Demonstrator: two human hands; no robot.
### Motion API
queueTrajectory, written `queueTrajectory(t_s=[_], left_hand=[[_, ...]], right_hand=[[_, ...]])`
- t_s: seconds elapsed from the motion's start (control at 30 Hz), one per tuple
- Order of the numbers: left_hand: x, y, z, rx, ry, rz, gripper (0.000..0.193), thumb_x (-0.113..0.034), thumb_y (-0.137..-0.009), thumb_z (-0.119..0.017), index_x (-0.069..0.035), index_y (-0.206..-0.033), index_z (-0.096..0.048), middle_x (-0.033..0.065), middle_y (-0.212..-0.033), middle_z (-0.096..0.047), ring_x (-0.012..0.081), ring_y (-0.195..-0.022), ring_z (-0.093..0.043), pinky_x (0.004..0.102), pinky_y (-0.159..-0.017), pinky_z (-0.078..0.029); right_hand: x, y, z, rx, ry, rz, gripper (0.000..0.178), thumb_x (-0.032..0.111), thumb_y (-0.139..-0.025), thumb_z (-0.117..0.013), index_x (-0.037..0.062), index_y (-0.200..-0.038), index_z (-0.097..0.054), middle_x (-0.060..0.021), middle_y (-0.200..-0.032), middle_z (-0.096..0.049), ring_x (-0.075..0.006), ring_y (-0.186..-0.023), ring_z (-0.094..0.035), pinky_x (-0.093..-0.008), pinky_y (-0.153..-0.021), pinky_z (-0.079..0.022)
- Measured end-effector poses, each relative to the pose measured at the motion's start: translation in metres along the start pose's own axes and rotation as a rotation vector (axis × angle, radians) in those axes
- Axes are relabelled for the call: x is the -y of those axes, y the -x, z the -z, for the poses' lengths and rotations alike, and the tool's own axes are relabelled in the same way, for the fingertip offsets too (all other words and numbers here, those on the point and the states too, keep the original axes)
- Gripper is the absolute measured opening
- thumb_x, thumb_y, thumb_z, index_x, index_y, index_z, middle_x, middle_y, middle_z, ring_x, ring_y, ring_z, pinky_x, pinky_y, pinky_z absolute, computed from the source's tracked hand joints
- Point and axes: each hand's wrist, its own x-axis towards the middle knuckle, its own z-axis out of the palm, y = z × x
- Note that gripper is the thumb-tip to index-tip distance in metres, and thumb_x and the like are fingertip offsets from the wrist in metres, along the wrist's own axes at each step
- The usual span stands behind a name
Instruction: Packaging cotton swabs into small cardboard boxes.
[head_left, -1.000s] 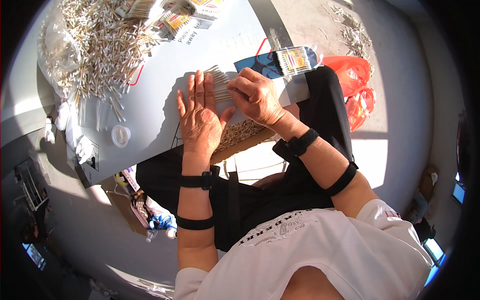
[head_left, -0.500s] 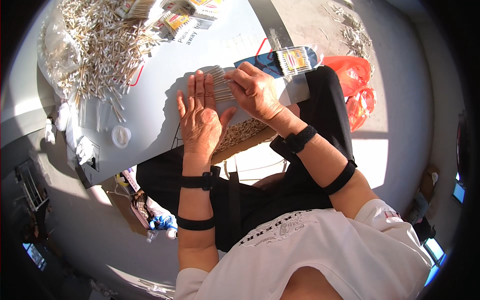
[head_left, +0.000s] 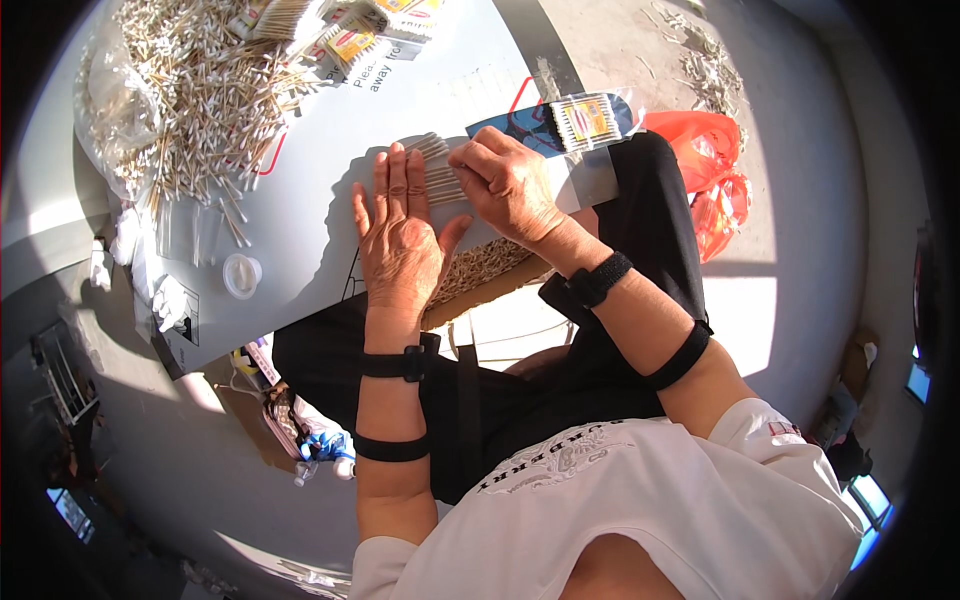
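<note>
A row of cotton swabs [head_left: 440,186] lies side by side on the grey-white tabletop [head_left: 320,205]. My left hand [head_left: 402,235] rests flat with its fingers stretched out, over the row's left ends. At the right ends, my right hand [head_left: 510,187] is closed, its fingers curled and pinched against the swabs; the fingertips are partly hidden. Just beyond the right hand, a clear packet of cotton swabs [head_left: 588,120] with a yellow label sits on a dark blue flat piece [head_left: 530,127].
A big heap of loose cotton swabs [head_left: 205,85] spreads over the far left, with filled packets [head_left: 352,42] beside it. A small white round tub [head_left: 241,275] stands near the left edge. Below the table edge is a box of swabs [head_left: 490,268]. Red plastic bags [head_left: 705,160] lie at right.
Hardly anything differs. My right hand has shifted very slightly at the swabs' ends, while my left hand stays flat in place.
</note>
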Motion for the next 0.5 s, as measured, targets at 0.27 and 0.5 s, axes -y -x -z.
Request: queueTrajectory(t_s=[0.27, 0.5], left_hand=[[0.0001, -0.0005, 0.0015, 0.023, 0.018, -0.004, 0.086, -0.055, -0.091, -0.051, -0.007, -0.154, -0.017, 0.0098, -0.160, -0.018, 0.0265, -0.149, -0.013, 0.0500, -0.119, -0.011], [0.0002, -0.0002, 0.0010, 0.019, 0.015, -0.006, 0.086, -0.056, -0.092, -0.050, -0.007, -0.154, -0.016, 0.0098, -0.160, -0.018, 0.0263, -0.149, -0.012, 0.0498, -0.119, -0.010]], right_hand=[[-0.0002, -0.0001, 0.0004, 0.000, 0.004, -0.001, 0.005, 0.008, -0.081, -0.068, 0.0094, -0.086, -0.066, -0.0051, -0.078, -0.059, -0.0256, -0.072, -0.063, -0.0351, -0.060, -0.052], [-0.0002, -0.0003, -0.0001, -0.002, 0.007, -0.004, 0.005, 0.008, -0.081, -0.069, 0.0094, -0.085, -0.066, -0.0051, -0.078, -0.059, -0.0253, -0.073, -0.064, -0.0351, -0.061, -0.052]])
